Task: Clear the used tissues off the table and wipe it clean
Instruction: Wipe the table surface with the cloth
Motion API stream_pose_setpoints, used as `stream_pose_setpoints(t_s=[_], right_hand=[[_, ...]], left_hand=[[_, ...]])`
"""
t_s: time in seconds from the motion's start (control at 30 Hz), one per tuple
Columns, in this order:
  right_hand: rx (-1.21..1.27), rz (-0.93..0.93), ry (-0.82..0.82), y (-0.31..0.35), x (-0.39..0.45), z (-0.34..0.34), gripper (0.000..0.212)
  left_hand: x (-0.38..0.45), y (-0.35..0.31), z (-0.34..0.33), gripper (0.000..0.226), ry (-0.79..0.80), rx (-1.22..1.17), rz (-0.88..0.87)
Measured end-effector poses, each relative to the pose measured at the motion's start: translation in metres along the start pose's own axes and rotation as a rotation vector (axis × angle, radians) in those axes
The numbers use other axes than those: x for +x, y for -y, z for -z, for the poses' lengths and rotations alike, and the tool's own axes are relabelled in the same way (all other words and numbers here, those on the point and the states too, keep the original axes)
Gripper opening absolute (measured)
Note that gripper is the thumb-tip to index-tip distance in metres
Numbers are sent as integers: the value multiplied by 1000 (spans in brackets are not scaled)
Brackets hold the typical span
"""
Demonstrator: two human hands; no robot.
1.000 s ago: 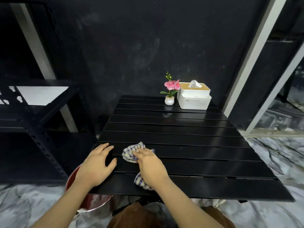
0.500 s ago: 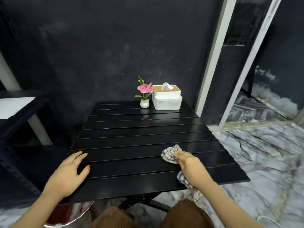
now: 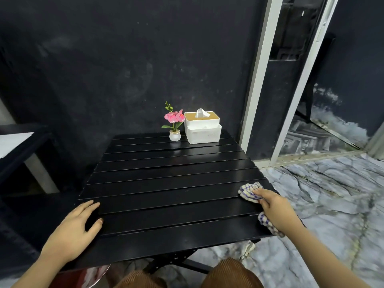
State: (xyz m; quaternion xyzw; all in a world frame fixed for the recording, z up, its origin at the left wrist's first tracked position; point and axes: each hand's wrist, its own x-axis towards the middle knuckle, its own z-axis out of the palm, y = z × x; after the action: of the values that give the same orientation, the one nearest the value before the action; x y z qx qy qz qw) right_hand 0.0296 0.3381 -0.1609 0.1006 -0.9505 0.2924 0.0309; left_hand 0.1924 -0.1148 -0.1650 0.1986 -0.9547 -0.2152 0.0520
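Observation:
A black slatted table [image 3: 166, 183] fills the middle of the head view. My right hand [image 3: 276, 208] presses a blue-and-white checked cloth [image 3: 249, 191] onto the table near its right edge; part of the cloth hangs out behind the hand. My left hand [image 3: 72, 231] lies flat on the near left corner of the table, fingers apart, holding nothing. No loose tissues show on the tabletop.
A white tissue box [image 3: 202, 126] and a small pink flower in a white pot [image 3: 174, 126] stand at the table's far edge. A red-and-metal bin [image 3: 87, 275] sits under the near left corner. A black shelf [image 3: 18, 146] stands at the left, marble floor [image 3: 332, 194] at the right.
My right hand has slid the cloth across the table from near the left hand to the right edge. The left hand has stayed flat on the near left corner.

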Motion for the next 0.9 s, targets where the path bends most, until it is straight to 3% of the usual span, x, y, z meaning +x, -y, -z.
stream_pose_setpoints(t_s=[0.77,0.9], right_hand=[[-21,-8,-20,-5,5,4,32],[-67,-4,61,-2,7,9,34]], left_hand=[[2,2,-1,54,-10,5,-4],[2,1,-1,54,-10,16,-3]])
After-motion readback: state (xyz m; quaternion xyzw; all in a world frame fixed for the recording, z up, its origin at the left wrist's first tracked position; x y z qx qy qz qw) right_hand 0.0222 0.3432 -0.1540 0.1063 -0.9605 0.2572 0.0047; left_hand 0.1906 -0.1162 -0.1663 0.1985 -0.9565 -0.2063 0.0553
